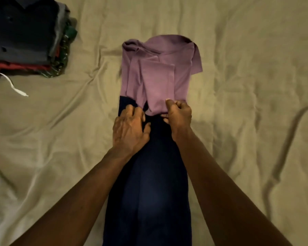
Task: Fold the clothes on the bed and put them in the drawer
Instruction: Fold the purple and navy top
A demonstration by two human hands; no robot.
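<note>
Item: purple shirt (156, 73), sleeves tucked, on bed (238, 103); right hand (179, 114) pinches near hem; left hand (130, 126) curled at its edge (grip unclear). Risk: uneven lift could spill sleeves.

Dim, warm, yellowish light, soft and slightly blurred throughout, with wide-angle bending at the edges.

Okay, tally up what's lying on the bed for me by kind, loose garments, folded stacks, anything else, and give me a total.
Purple shirt, partly folded: 1
Stack of folded clothes: 1
Dark blue fabric (loose garment or the person's trouser leg, cannot tell): 1
White cord: 1
Total: 4
</note>
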